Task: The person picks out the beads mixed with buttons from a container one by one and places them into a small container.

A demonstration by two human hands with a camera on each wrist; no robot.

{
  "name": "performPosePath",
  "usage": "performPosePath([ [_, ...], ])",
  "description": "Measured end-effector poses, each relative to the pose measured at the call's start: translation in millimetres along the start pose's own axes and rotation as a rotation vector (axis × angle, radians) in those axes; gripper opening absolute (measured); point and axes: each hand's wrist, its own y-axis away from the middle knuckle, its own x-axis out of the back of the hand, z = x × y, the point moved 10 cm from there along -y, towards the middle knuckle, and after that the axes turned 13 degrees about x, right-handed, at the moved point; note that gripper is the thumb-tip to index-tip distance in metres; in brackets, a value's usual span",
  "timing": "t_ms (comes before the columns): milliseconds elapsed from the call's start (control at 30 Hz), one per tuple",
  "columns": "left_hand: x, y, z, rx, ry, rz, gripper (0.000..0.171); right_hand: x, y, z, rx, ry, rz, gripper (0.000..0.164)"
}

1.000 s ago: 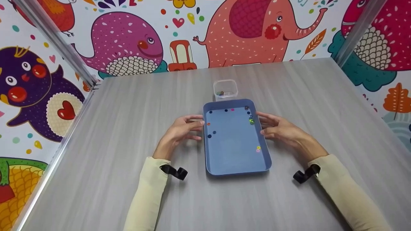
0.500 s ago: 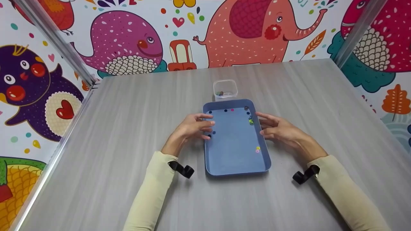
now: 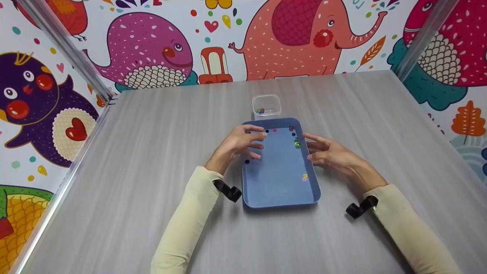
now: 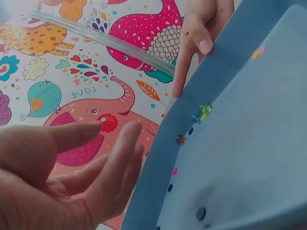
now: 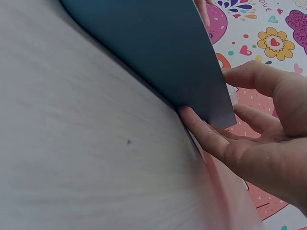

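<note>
A blue rectangular tray (image 3: 281, 190) lies on the table with several small coloured beads scattered inside. Black and pink beads (image 3: 274, 130) sit near its far wall, green ones (image 3: 297, 145) along the right wall, and yellow and pink ones (image 3: 305, 176) nearer the front. My left hand (image 3: 241, 141) hovers over the tray's left side, fingers spread and holding nothing; it hides some beads there. My right hand (image 3: 333, 154) touches the outside of the right wall. In the right wrist view its fingertips (image 5: 189, 114) meet the wall's lower edge, its thumb near the rim.
A small clear plastic container (image 3: 267, 96) with a few beads (image 3: 261, 111) inside stands just behind the tray. The grey wood-grain table (image 3: 171, 114) meets walls printed with cartoon animals (image 3: 296, 45) at the back and sides.
My left hand has moved right and slightly away from me, from beside the tray's left wall to over the tray. The orange bead by that wall is now hidden. My right hand stays put.
</note>
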Motion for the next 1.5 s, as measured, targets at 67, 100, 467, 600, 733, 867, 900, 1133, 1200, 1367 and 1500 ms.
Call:
performPosePath([
  [67, -4.9, -0.1, 2.9, -0.008, -0.002, -0.005, 0.044, 0.3, 0.4, 0.8, -0.003, 0.004, 0.002, 0.084],
  [100, -7.2, -0.5, 4.3, -0.011, -0.003, -0.005, 0.044, 0.5, 0.6, 1.3, -0.006, 0.008, 0.003, 0.084],
  [467, -23.0, -12.7, 11.4, -0.01, 0.014, -0.019, 0.045, -0.8, -1.4, 1.3, -0.008, -0.001, 0.004, 0.084],
  [600, -28.3, -20.0, 10.8, 0.0, 0.005, -0.012, 0.043, -0.8, -2.6, 0.8, -0.004, 0.003, -0.004, 0.083],
  [733, -31.9, -26.2, 9.8, 0.012, -0.007, 0.013, 0.04, 0.0, -3.1, 1.3, -0.007, 0.006, -0.002, 0.083],
  [867, -37.3, -31.3, 11.2, 0.015, -0.012, 0.021, 0.041, 0.1, -2.5, 1.8, -0.006, -0.008, 0.0, 0.083],
  [900, -38.4, -32.6, 11.4, 0.017, -0.016, 0.024, 0.041, 0.3, -2.3, 2.4, -0.007, -0.009, 0.0, 0.083],
  [1133, -40.3, -40.2, 9.6, 0.027, -0.018, 0.034, 0.044, -0.2, -3.0, 3.9, -0.003, -0.004, -0.007, 0.083],
  [1200, -40.4, -43.0, 9.0, 0.03, -0.008, 0.036, 0.044, -0.5, -3.0, 3.7, -0.003, -0.007, -0.009, 0.082],
  [1367, -42.9, -51.5, 6.8, 0.051, 0.014, 0.037, 0.047, -0.4, -2.5, 2.9, 0.001, -0.012, -0.006, 0.083],
  [1500, -45.6, -58.0, 4.2, 0.068, 0.035, 0.023, 0.049, -0.8, -2.1, 2.5, -0.002, -0.013, 0.003, 0.083],
])
